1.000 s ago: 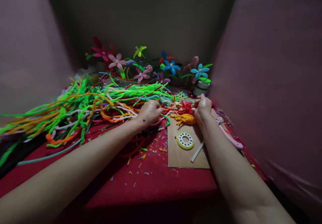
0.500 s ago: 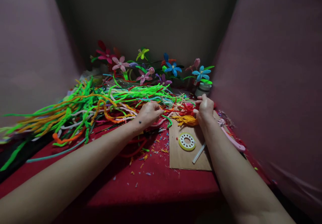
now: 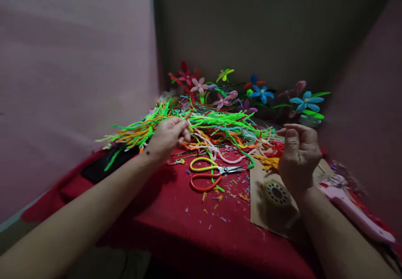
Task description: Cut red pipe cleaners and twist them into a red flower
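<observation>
My left hand hovers at the left part of a heap of chenille stems in green, orange, pink and white. Its fingers are curled together; what they hold, if anything, blends into the stems behind. My right hand is raised above a wooden board, thumb and fingers bent towards each other, and whatever lies between them cannot be made out. Beside that hand are bundles of orange stems and red stems. Between the hands, scissors with one yellow and one red handle lie on the red cloth.
Fuzzy stem flowers stand along the back, near a jar. A round yellow-rimmed holder rests on the board. Right of it lies a pink glue gun. Coloured clippings litter the cloth. A black flat object lies left.
The view has swung left. My left hand has moved left across the stems, uncovering the scissors. My right hand has lifted off the bundles and come nearer to me.
</observation>
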### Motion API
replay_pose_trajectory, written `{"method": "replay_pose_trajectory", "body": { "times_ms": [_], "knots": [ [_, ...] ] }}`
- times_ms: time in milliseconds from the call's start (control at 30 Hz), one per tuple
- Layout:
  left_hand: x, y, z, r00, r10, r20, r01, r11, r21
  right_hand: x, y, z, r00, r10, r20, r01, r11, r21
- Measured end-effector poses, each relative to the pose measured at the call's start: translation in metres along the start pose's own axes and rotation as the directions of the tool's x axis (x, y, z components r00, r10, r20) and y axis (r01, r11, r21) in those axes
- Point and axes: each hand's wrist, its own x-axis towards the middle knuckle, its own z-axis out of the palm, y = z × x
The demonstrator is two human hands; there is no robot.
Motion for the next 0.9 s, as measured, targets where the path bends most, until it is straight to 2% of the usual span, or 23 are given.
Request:
{"method": "replay_pose_trajectory", "body": {
  "times_ms": [67, 133, 200, 267, 333, 367, 433, 567, 600, 667, 700, 733, 800, 867, 900],
  "knots": [
    [0.004, -0.006, -0.029, 0.992, 0.001, -0.127, 0.010, 0.997, 0.083, -0.006, -0.010, 0.002, 0.995, -0.090, 0.037, 0.091, 0.995, -0.049],
    [0.011, -0.014, -0.057, 0.969, 0.025, -0.247, 0.035, 0.972, 0.233, -0.010, -0.017, 0.004, 0.987, -0.145, 0.075, 0.149, 0.987, -0.053],
    [0.018, -0.021, -0.081, 0.949, 0.055, -0.310, 0.085, 0.904, 0.420, -0.014, -0.022, 0.005, 0.978, -0.179, 0.104, 0.183, 0.983, -0.028],
    [0.025, -0.029, -0.099, 0.927, 0.092, -0.364, 0.160, 0.780, 0.605, -0.017, -0.027, 0.006, 0.968, -0.209, 0.141, 0.210, 0.978, 0.007],
    [0.030, -0.035, -0.109, 0.942, 0.093, -0.324, 0.221, 0.555, 0.802, -0.019, -0.032, 0.007, 0.948, -0.251, 0.194, 0.249, 0.968, 0.034],
    [0.032, -0.037, -0.112, 0.950, 0.086, -0.301, 0.225, 0.480, 0.848, -0.020, -0.034, 0.008, 0.934, -0.276, 0.226, 0.273, 0.961, 0.046],
    [0.032, -0.040, -0.112, 0.962, 0.064, -0.265, 0.221, 0.385, 0.896, -0.022, -0.038, 0.011, 0.898, -0.328, 0.291, 0.322, 0.944, 0.072],
    [0.025, -0.034, -0.101, 0.984, 0.013, -0.177, 0.173, 0.145, 0.974, -0.024, -0.039, 0.015, 0.851, -0.384, 0.358, 0.364, 0.923, 0.124],
    [0.022, -0.031, -0.095, 0.989, 0.045, -0.138, 0.133, 0.098, 0.986, -0.025, -0.039, 0.016, 0.846, -0.390, 0.363, 0.370, 0.920, 0.127],
    [0.019, -0.023, -0.079, 0.969, 0.244, 0.036, -0.037, -0.003, 0.999, -0.026, -0.038, 0.018, 0.839, -0.396, 0.372, 0.378, 0.917, 0.124],
    [0.019, -0.020, -0.069, 0.945, 0.308, 0.107, -0.111, -0.004, 0.994, -0.026, -0.038, 0.019, 0.835, -0.397, 0.381, 0.380, 0.917, 0.121],
    [0.021, -0.018, -0.057, 0.923, 0.337, 0.184, -0.209, 0.037, 0.977, -0.027, -0.038, 0.020, 0.831, -0.395, 0.392, 0.381, 0.917, 0.118],
    [0.028, -0.018, -0.029, 0.870, 0.320, 0.375, -0.447, 0.189, 0.875, -0.027, -0.038, 0.022, 0.819, -0.389, 0.423, 0.379, 0.919, 0.110],
    [0.040, -0.025, 0.000, 0.822, 0.283, 0.494, -0.565, 0.303, 0.767, -0.028, -0.039, 0.024, 0.807, -0.385, 0.448, 0.385, 0.918, 0.097],
    [0.047, -0.030, 0.013, 0.810, 0.282, 0.514, -0.584, 0.311, 0.750, -0.028, -0.039, 0.025, 0.801, -0.386, 0.457, 0.391, 0.916, 0.089]
  ]
}}
